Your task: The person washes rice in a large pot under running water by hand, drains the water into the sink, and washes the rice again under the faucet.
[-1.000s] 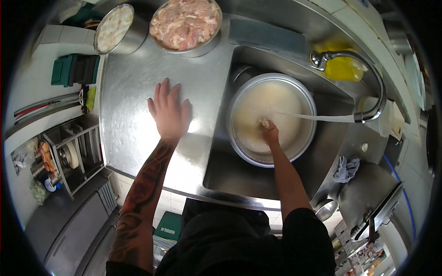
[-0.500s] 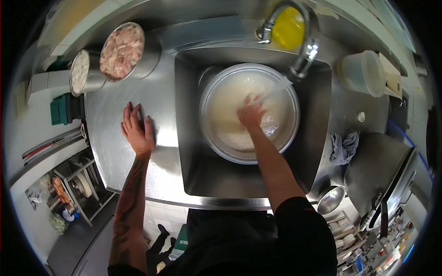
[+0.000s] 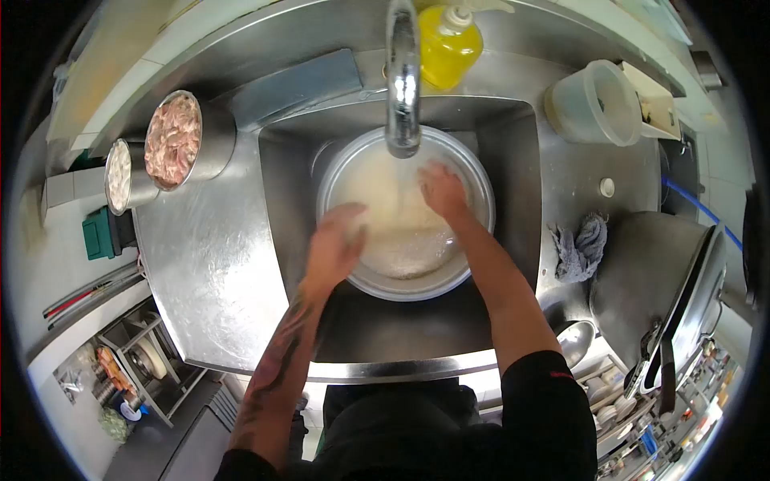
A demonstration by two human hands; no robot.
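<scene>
A large round metal pot (image 3: pixel 369 286) stands in the sink (image 3: pixel 385 329), holding cloudy, whitish water with pale grains near its lower side. Over the pot's left rim is my left hand (image 3: pixel 337 244), fingers apart and a little blurred, with nothing in it. My right hand (image 3: pixel 443 190) hovers over or touches the water at the upper right inside the pot, its fingers spread and empty. Between and above the hands, the faucet (image 3: pixel 403 88) points down at the pot; water seems to fall from it.
Metal containers of raw meat (image 3: pixel 174 140) and of white pieces (image 3: pixel 119 176) stand at the back left. A yellow soap bottle (image 3: pixel 451 48) is behind the faucet. To the right are a plastic tub (image 3: pixel 593 104), a grey cloth (image 3: pixel 579 247) and a big pot (image 3: pixel 642 268).
My left hand has left the counter and come over the pot's left rim. My right hand has lifted from the water's middle, fingers opened. The view has shifted and turned, centring the faucet.
</scene>
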